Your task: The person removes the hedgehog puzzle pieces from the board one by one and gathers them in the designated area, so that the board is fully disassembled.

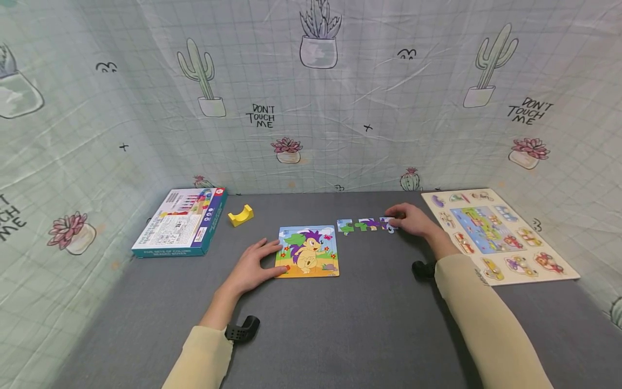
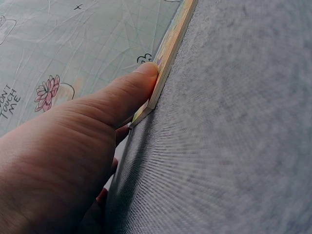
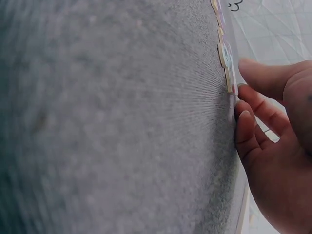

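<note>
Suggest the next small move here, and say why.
Probably the right hand should nudge the small purple-and-blue jigsaw piece slightly leftward. That hand is at the piece, the other patterned jigsaw pieces lie lined up to its left, and the left hand rests on the square hedgehog-picture board.

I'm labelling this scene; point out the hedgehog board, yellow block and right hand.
Hedgehog board (image 1: 308,259): head view, on the hedgehog's belly.
Yellow block (image 1: 241,219): head view, on its front side.
Right hand (image 1: 413,219): head view, back of the hand.

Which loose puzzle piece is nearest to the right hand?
The puzzle piece at the row's right end, by the right hand; the others lie farther left.
</note>
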`<state>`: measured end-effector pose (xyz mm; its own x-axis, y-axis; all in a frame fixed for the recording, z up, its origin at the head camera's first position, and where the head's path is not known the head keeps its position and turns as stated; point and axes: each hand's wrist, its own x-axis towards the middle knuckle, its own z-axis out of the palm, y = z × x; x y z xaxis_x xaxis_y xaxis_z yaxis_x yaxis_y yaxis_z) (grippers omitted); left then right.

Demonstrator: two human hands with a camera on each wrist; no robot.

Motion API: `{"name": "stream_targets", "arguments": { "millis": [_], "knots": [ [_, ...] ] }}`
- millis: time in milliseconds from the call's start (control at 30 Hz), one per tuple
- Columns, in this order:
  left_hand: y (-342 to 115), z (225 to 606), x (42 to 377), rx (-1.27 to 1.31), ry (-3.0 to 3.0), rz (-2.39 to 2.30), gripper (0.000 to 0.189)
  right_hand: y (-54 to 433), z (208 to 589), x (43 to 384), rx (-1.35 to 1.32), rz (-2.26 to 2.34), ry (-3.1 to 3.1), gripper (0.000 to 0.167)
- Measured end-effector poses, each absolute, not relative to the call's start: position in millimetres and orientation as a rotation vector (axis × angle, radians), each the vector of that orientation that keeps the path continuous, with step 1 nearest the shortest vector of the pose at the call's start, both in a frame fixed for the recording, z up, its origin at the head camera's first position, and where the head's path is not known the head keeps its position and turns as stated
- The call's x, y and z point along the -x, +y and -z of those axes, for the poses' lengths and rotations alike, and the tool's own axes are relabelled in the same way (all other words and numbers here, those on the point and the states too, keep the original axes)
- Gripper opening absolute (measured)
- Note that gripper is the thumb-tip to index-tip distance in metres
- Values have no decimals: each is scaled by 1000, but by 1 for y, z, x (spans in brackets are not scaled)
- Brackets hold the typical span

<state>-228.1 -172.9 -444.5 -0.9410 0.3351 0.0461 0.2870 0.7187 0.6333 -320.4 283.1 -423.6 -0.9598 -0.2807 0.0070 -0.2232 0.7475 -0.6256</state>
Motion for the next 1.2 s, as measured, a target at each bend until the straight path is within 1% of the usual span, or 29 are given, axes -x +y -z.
{"name": "stream_targets", "arguments": {
  "millis": [267, 933, 1200],
  "knots": [
    [-174, 445, 229, -536, 2848, -1039, 69, 284, 422, 318, 471, 1024, 2812, 42],
    [-173, 446, 229, -537, 2841, -1031, 69, 284, 417, 311, 468, 1017, 2810, 44],
    [-174, 447, 230, -538, 2842, -1040, 69, 264, 406, 303, 502, 1158, 2819, 51]
  ]
}}
